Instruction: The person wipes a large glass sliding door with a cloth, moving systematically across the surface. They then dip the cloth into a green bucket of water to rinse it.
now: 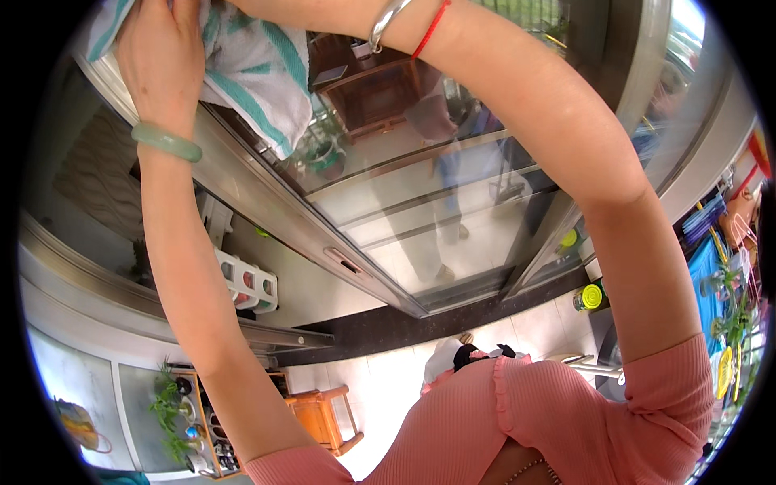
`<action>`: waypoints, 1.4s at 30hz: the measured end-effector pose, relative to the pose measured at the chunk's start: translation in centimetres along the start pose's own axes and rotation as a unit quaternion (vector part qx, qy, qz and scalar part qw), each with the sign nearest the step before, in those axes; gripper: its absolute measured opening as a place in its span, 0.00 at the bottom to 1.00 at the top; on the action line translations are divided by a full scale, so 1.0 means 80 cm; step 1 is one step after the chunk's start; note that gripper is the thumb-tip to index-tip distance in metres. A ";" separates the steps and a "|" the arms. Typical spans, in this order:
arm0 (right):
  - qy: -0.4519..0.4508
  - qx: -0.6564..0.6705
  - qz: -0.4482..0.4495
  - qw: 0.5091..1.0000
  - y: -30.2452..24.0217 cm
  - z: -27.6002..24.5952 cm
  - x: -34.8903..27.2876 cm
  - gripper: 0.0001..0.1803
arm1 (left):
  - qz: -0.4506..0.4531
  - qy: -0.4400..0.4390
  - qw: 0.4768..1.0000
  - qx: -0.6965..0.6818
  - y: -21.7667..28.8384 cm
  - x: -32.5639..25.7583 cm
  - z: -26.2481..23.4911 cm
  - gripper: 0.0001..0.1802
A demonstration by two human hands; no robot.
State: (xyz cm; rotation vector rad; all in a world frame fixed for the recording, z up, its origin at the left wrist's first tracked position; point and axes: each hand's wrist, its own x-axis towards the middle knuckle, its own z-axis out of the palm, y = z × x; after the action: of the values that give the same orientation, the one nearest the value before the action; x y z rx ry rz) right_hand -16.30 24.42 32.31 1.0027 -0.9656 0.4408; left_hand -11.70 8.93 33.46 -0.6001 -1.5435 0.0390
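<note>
A white towel with teal stripes (263,77) hangs at the upper left, against the metal frame and glass of a sliding door (388,234). My left hand (166,61), a pale green bangle on its wrist, is raised at the top edge and closed on the towel, with cloth on both sides of it. My right arm reaches across the top from the right, wearing a silver bangle (386,24) and a red cord (431,31). Only the near part of my right hand (303,11) shows beside the towel; its fingers are cut off by the top edge.
The door's recessed handle (343,260) faces me, above a dark floor sill (372,333). A white basket (246,281) stands behind the doorway. An orange wooden stool (322,419) and a plant shelf (202,424) are at lower left. A yellow-green can (589,297) stands right.
</note>
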 end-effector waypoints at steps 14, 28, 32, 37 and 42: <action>-0.039 -0.033 0.074 0.996 -0.060 0.028 -0.050 0.10 | -0.167 -0.085 0.981 0.057 -0.004 -0.080 -0.019 0.22; -0.469 0.029 -0.009 0.883 -0.208 -0.090 -0.284 0.28 | -0.164 -0.237 0.954 0.085 0.128 -0.407 -0.020 0.36; -0.473 0.025 0.008 0.881 -0.215 -0.083 -0.281 0.24 | -0.246 -0.238 0.939 0.027 0.132 -0.393 -0.028 0.31; -0.429 -0.021 0.009 0.903 -0.216 -0.078 -0.298 0.26 | -0.213 -0.244 0.943 0.081 0.117 -0.442 -0.003 0.34; -0.407 -0.061 -0.021 0.911 -0.225 -0.086 -0.287 0.29 | -0.226 -0.272 0.928 0.121 0.092 -0.482 0.004 0.25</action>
State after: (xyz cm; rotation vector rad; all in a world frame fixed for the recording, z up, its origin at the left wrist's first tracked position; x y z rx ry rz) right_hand -12.52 23.72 2.57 1.1040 -1.6880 -0.1094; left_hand -11.65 0.26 -4.86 -0.0139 -2.1470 0.0461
